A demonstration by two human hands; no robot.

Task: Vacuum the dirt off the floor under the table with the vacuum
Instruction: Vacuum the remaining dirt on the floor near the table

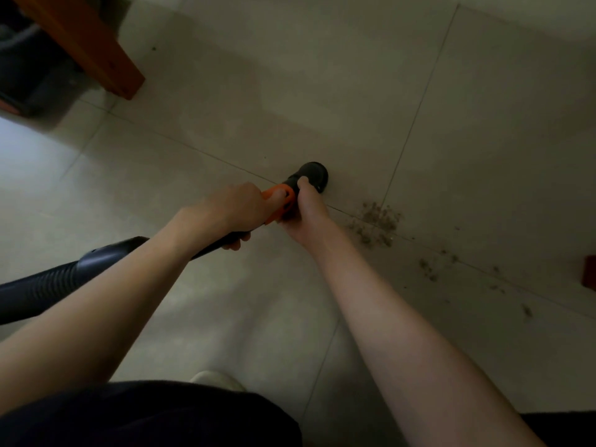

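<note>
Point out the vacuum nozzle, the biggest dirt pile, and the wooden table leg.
vacuum nozzle (312, 175), head view, on the black round end by the floor.
dirt pile (379, 222), head view, on the middle of the clump.
table leg (106, 56), head view, on its lower wooden face.

pale tiled floor (322, 91), scattered dirt (377, 224)

Both hands grip the vacuum (290, 195): the left hand (235, 211) curls round the tube behind the orange collar (280, 201), the right hand (303, 217) holds the black nozzle (314, 174). Dirt (377, 222) lies on the floor (225, 124) just right of the right fingers (303, 183).
</note>
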